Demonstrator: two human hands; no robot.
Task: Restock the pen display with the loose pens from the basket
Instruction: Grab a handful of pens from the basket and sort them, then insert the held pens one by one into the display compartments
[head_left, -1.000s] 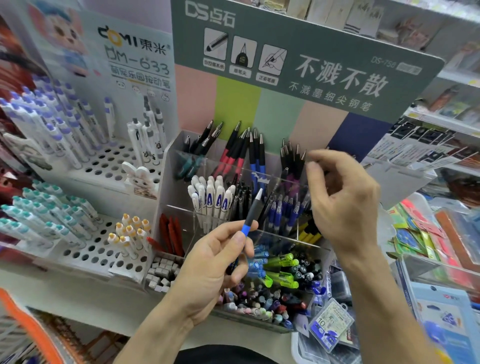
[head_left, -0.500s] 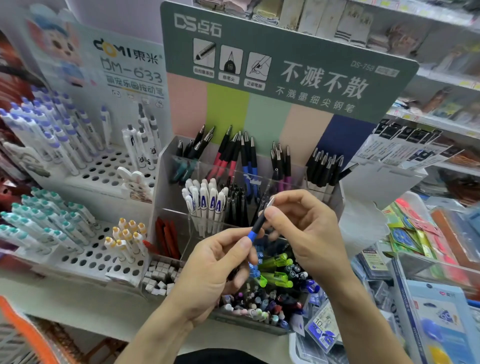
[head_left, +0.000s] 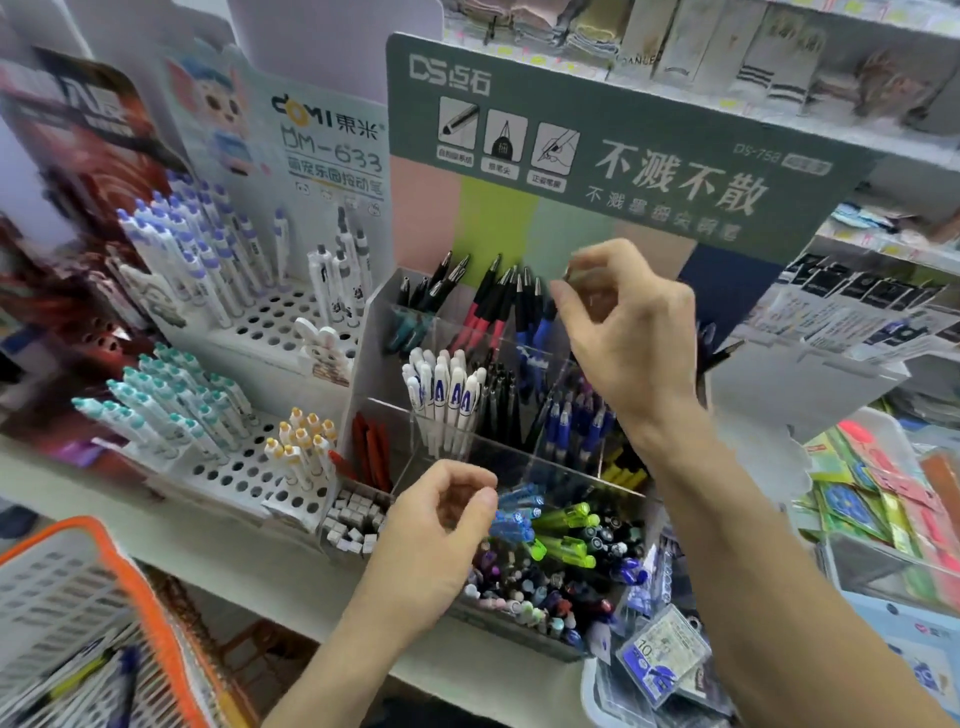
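shop shelving crowded with stationery, head view only. half a second back both hands met over a blue-grip pen; now left hand sits low in front of the clear pen display, fingers loosely curled, nothing in it that i can see. right hand is raised over the back row by the blue pens, fingertips pinched; something small shows at them, blurred, so whether it grips the pen i cannot tell. reads as pen handed across and going into its slot. orange basket lower left, loose pens inside, so more to restock.
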